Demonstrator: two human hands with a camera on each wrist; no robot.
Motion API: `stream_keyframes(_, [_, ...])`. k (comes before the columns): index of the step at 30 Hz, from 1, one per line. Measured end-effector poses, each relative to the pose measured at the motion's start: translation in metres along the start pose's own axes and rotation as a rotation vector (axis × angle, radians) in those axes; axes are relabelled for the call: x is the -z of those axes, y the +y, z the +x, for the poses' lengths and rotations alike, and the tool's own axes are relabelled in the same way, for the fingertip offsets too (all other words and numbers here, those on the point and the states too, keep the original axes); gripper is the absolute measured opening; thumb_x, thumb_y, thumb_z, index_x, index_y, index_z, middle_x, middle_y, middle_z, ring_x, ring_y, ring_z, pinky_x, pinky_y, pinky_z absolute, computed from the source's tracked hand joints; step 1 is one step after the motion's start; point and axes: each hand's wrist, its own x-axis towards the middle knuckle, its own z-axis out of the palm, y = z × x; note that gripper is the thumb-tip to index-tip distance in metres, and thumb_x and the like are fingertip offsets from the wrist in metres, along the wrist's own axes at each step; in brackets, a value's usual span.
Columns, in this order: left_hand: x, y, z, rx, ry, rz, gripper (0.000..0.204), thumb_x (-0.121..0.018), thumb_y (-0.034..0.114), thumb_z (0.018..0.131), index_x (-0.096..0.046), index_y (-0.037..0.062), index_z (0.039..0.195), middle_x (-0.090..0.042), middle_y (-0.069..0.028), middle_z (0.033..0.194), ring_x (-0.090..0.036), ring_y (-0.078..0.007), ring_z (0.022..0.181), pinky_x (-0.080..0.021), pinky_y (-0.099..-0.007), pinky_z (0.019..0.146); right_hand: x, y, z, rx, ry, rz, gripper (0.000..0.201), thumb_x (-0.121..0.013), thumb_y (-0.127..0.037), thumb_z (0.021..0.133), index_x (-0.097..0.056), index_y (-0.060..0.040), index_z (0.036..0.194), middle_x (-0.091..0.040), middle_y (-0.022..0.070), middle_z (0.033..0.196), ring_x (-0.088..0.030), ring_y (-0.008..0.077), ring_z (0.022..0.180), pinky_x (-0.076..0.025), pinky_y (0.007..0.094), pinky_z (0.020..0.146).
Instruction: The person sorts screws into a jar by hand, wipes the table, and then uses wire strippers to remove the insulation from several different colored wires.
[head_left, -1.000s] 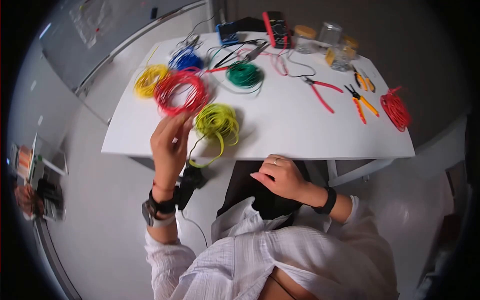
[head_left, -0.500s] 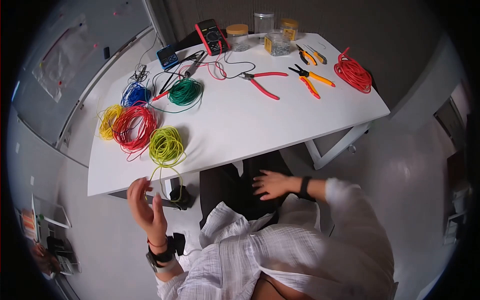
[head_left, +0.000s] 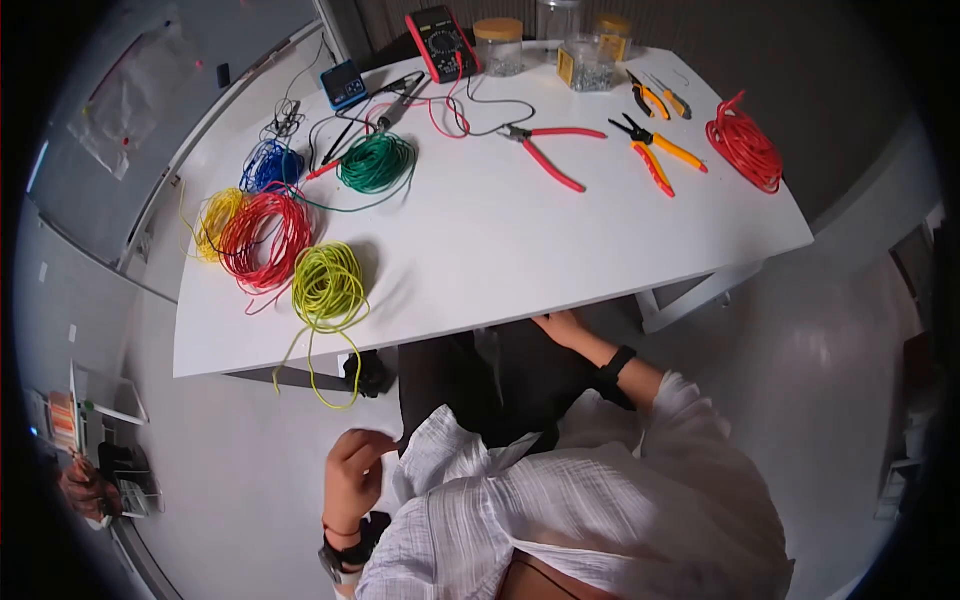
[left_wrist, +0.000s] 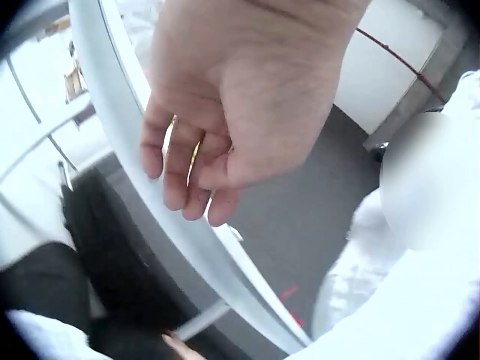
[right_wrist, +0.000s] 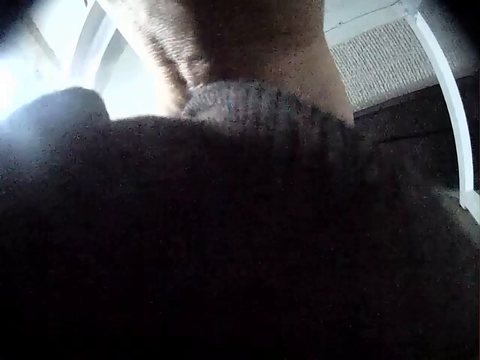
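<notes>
Below the table's front left edge, my left hand (head_left: 355, 475) hangs near the white shirt with loosely curled fingers and holds nothing. The left wrist view shows the same hand (left_wrist: 247, 97) bare, fingers pointing down. My right hand (head_left: 562, 328) rests on the dark trousers (head_left: 470, 375), its fingers hidden under the table edge. Nearest the left hand lies a yellow-green wire coil (head_left: 328, 283), its loose end hanging over the front edge. Beside it are a red wire coil (head_left: 292, 235) and a yellow wire coil (head_left: 210, 225), with blue (head_left: 270, 165) and green (head_left: 376, 163) coils behind.
On the white table (head_left: 480, 250) lie red-handled cutters (head_left: 550, 160), wire strippers (head_left: 655, 155), small pliers (head_left: 650, 97) and another red coil (head_left: 745, 145). At the back stand a multimeter (head_left: 443, 45), a small blue device (head_left: 343, 85) and several jars (head_left: 498, 45). Test leads trail between them.
My left hand has left the coils and come down toward the body. The yellow-green coil's end now dangles free over the edge. My right hand has slid forward along the lap, under the table edge.
</notes>
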Motion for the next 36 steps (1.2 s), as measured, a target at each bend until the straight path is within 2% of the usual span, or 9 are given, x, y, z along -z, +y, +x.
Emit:
stream_keyframes(10, [0.002,0.126,0.114,-1.093,-0.040,-0.247,0.032,-0.059,0.011,0.066,-0.061,0.0023,0.097,-0.057,-0.0047,0.083,-0.058,-0.0183,0.078,-0.046,-0.0304,0.069,0.016,-0.010,0.002,-0.013,0.071,-0.103,0.046,-0.055,-0.032,0.082,-0.049,-0.0009,0.115,-0.055,0.0250,0.107,-0.053,0.0413,0.097,-0.045,0.0451,0.081])
stream_keyframes(16, [-0.043,0.171,0.088,-0.951,0.658,-0.532,0.009,-0.057,0.014,0.069,-0.060,0.0075,0.074,-0.057,-0.0048,0.074,-0.056,-0.0228,0.073,-0.050,-0.0391,0.072,0.017,-0.014,-0.025,0.254,0.415,-0.117,0.036,-0.059,-0.019,0.079,-0.054,-0.0034,0.111,-0.049,0.0221,0.113,-0.050,0.0412,0.100,-0.043,0.0459,0.082])
stream_keyframes(18, [-0.027,0.168,0.073,-0.881,0.327,-0.679,0.007,-0.054,0.010,0.069,-0.059,0.0063,0.070,-0.056,-0.0049,0.072,-0.056,-0.0221,0.072,-0.049,-0.0386,0.074,0.029,-0.028,-0.029,0.365,0.305,-0.133,0.034,-0.060,-0.016,0.077,-0.057,-0.0066,0.108,-0.050,0.0197,0.111,-0.050,0.0374,0.100,-0.043,0.0442,0.083])
stream_keyframes(20, [-0.032,0.166,0.079,-1.124,0.628,-0.434,0.007,-0.052,0.007,0.069,-0.058,0.0052,0.066,-0.055,-0.0047,0.068,-0.055,-0.0207,0.072,-0.049,-0.0383,0.075,0.035,-0.038,-0.025,0.403,0.253,-0.129,0.030,-0.060,-0.015,0.075,-0.060,-0.0104,0.105,-0.051,0.0171,0.110,-0.051,0.0359,0.098,-0.043,0.0436,0.083])
stream_keyframes(24, [-0.032,0.173,0.083,-0.954,0.879,-0.542,0.006,-0.053,0.003,0.066,-0.056,0.0050,0.063,-0.054,-0.0040,0.064,-0.056,-0.0173,0.064,-0.051,-0.0306,0.068,0.037,-0.039,-0.023,0.372,0.195,-0.180,0.026,-0.058,-0.017,0.077,-0.061,-0.0149,0.103,-0.051,0.0166,0.111,-0.051,0.0354,0.099,-0.043,0.0441,0.084])
stream_keyframes(29, [-0.013,0.154,0.069,-0.733,0.753,-0.494,0.008,-0.055,0.005,0.069,-0.061,0.0080,0.064,-0.060,-0.0057,0.069,-0.058,-0.0123,0.065,-0.049,-0.0248,0.061,0.012,-0.026,-0.015,0.148,0.151,-0.124,0.027,-0.054,-0.022,0.082,-0.058,-0.0111,0.106,-0.051,0.0233,0.109,-0.053,0.0402,0.092,-0.047,0.0457,0.077])
stream_keyframes(31, [0.018,0.110,0.081,-0.994,0.235,-0.453,0.016,-0.054,0.000,0.075,-0.062,0.0137,0.072,-0.056,0.0006,0.073,-0.051,-0.0147,0.061,-0.041,-0.0291,0.061,0.004,-0.029,-0.010,0.119,0.100,-0.171,0.024,-0.053,-0.020,0.083,-0.058,-0.0068,0.103,-0.053,0.0243,0.102,-0.055,0.0415,0.084,-0.048,0.0465,0.070])
stream_keyframes(33, [-0.011,0.102,0.078,-0.753,0.881,-0.886,0.013,-0.047,0.001,0.079,-0.048,0.0124,0.086,-0.042,0.0026,0.072,-0.033,-0.0111,0.059,-0.030,-0.0301,0.059,0.005,-0.026,-0.012,0.172,0.182,-0.141,0.023,-0.053,-0.020,0.083,-0.058,-0.0069,0.101,-0.054,0.0234,0.101,-0.055,0.0419,0.083,-0.048,0.0468,0.070])
stream_keyframes(36, [0.005,0.043,0.050,-0.559,0.654,-0.550,0.013,-0.046,-0.005,0.066,-0.051,0.0005,0.077,-0.056,-0.0084,0.065,-0.046,-0.0158,0.049,-0.034,-0.0269,0.044,0.019,-0.023,-0.015,0.196,0.271,-0.101,0.022,-0.051,-0.020,0.084,-0.059,-0.0055,0.099,-0.057,0.0213,0.097,-0.056,0.0411,0.081,-0.048,0.0471,0.070])
